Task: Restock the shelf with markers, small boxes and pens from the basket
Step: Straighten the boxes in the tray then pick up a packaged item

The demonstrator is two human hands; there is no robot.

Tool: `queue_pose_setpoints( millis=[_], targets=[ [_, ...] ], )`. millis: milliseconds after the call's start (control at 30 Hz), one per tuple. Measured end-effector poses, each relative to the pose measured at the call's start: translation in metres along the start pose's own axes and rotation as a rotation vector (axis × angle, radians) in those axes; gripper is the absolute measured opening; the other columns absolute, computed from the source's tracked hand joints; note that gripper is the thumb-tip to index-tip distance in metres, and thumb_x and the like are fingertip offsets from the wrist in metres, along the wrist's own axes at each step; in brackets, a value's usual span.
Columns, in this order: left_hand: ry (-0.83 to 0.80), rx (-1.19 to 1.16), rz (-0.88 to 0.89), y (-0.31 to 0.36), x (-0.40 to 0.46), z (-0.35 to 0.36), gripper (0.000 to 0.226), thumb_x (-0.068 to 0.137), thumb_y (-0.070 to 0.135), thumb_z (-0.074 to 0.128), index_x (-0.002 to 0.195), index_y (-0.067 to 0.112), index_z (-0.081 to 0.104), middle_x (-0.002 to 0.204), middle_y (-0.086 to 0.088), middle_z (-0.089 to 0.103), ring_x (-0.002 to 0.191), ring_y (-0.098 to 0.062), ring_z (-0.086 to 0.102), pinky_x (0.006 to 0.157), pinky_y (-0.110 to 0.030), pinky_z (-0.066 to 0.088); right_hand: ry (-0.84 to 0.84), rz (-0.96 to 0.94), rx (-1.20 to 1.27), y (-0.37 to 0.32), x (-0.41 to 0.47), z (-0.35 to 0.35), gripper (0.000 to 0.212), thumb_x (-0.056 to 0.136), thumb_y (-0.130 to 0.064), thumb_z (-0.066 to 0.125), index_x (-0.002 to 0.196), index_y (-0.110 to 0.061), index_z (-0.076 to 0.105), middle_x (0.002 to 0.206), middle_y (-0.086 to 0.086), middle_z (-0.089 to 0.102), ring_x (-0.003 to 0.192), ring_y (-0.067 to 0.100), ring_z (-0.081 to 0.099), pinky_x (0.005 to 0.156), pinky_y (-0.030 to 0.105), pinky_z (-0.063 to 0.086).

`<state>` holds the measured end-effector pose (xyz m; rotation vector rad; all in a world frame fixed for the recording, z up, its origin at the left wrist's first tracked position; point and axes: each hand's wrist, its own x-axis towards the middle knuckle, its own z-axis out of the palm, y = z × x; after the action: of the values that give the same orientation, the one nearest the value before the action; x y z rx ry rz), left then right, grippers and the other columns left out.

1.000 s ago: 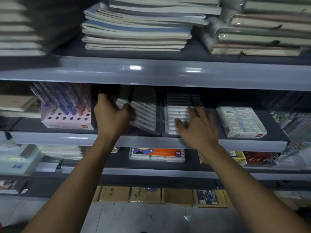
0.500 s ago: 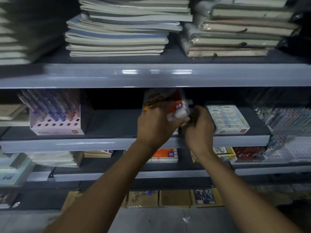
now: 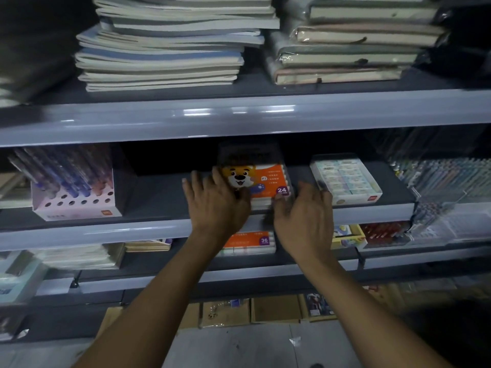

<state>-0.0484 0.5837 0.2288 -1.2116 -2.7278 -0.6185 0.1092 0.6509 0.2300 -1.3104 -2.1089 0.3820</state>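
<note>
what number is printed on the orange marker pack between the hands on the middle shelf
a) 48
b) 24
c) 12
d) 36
b: the marker pack between the left hand and right hand shows "24" on its lower right corner; the pack marked 36 lies on the shelf below.

Stationery shop; grey tiered shelves (image 3: 239, 118) stacked with notebooks (image 3: 162, 57), pen display box (image 3: 77, 192), marker packs (image 3: 255, 179), erasers (image 3: 345, 179); cartons (image 3: 276, 309) on floor.
</note>
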Motion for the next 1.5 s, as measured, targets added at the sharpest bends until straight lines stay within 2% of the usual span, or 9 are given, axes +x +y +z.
queue_pose_setpoints(
  millis=[200,300,433,533,733,867,1033,1233,1500],
  targets=[
    [-0.047,-0.560,-0.106,-0.003,-0.003,0.004,0.047,0.092,0.050,0.065,0.127,0.024,0.051,0.113,0.007,0.071,0.100,-0.018,0.071,0.097,-0.046,0.058,-0.018,0.038,0.086,-0.008,-0.004,0.005,0.047,0.098,-0.044,0.062,0.134,-0.015,0.054,0.129,0.005,0.063,0.121,0.022,0.049,0.093,0.037,0.051],
    [0.040,-0.781,-0.189,0.003,-0.003,-0.008,0.049,0.093,0.025,0.078,0.132,0.021,0.049,0.124,0.005,0.063,0.109,-0.013,0.064,0.080,-0.017,0.053,-0.023,0.064,0.177,-0.009,-0.002,0.005,0.041,0.101,-0.041,0.057,0.135,-0.018,0.055,0.130,0.003,0.063,0.123,0.021,0.048,0.090,0.030,0.044],
    [0.154,-1.053,-0.298,0.014,-0.005,-0.033,0.059,0.086,0.011,0.084,0.127,0.025,0.044,0.119,0.002,0.059,0.106,-0.014,0.065,0.087,-0.032,0.062,-0.062,0.129,0.379,-0.012,-0.002,0.005,0.046,0.104,-0.042,0.053,0.144,-0.020,0.048,0.135,0.004,0.060,0.128,0.024,0.053,0.099,0.042,0.053],
    [0.012,-1.311,-0.482,0.010,-0.012,-0.053,0.068,0.083,0.002,0.082,0.134,0.023,0.043,0.115,0.003,0.062,0.103,-0.017,0.067,0.085,-0.031,0.059,-0.052,0.132,0.461,-0.019,-0.006,-0.002,0.050,0.104,-0.045,0.052,0.148,-0.023,0.044,0.141,0.001,0.058,0.129,0.021,0.056,0.103,0.044,0.053],
    [-0.287,-1.667,-0.539,-0.012,-0.046,-0.055,0.048,0.084,-0.008,0.068,0.130,0.001,0.063,0.118,-0.015,0.076,0.102,-0.029,0.076,0.071,-0.035,0.063,-0.001,0.240,0.767,-0.028,-0.011,-0.017,0.054,0.101,-0.034,0.064,0.149,-0.023,0.043,0.138,-0.005,0.055,0.120,0.007,0.059,0.081,0.011,0.051],
    [-0.229,-1.704,-0.470,-0.011,-0.075,-0.036,0.063,0.080,-0.010,0.072,0.139,0.002,0.054,0.130,-0.018,0.070,0.120,-0.037,0.068,0.098,-0.054,0.059,-0.124,0.450,1.051,-0.034,-0.019,-0.013,0.038,0.097,-0.033,0.070,0.131,-0.022,0.057,0.115,-0.006,0.073,0.102,0.009,0.073,0.081,0.029,0.060],
    [-0.204,-1.693,-0.435,-0.009,-0.102,-0.031,0.061,0.086,-0.005,0.075,0.141,0.011,0.053,0.132,-0.012,0.070,0.120,-0.031,0.069,0.099,-0.052,0.057,-0.214,0.541,1.208,-0.033,-0.024,-0.010,0.026,0.098,-0.024,0.069,0.122,-0.020,0.060,0.104,-0.002,0.077,0.096,0.016,0.077,0.072,0.036,0.059],
    [-0.135,-1.678,-0.604,-0.069,-0.093,-0.047,0.047,0.095,0.009,0.067,0.139,-0.001,0.054,0.130,-0.020,0.070,0.119,-0.035,0.070,0.098,-0.050,0.056,-0.290,0.422,1.157,-0.019,-0.025,-0.021,0.033,0.099,-0.017,0.065,0.128,-0.031,0.059,0.108,-0.008,0.077,0.096,0.014,0.076,0.077,0.043,0.061],
    [-0.186,-1.173,-0.303,-0.101,-0.057,-0.093,0.052,0.097,0.055,0.059,0.116,0.007,0.069,0.109,-0.011,0.076,0.101,-0.026,0.075,0.092,-0.046,0.056,-0.471,0.169,1.005,-0.004,-0.034,-0.041,0.048,0.087,-0.030,0.065,0.131,-0.044,0.053,0.115,-0.009,0.074,0.104,0.013,0.074,0.072,0.040,0.065]
  ],
)
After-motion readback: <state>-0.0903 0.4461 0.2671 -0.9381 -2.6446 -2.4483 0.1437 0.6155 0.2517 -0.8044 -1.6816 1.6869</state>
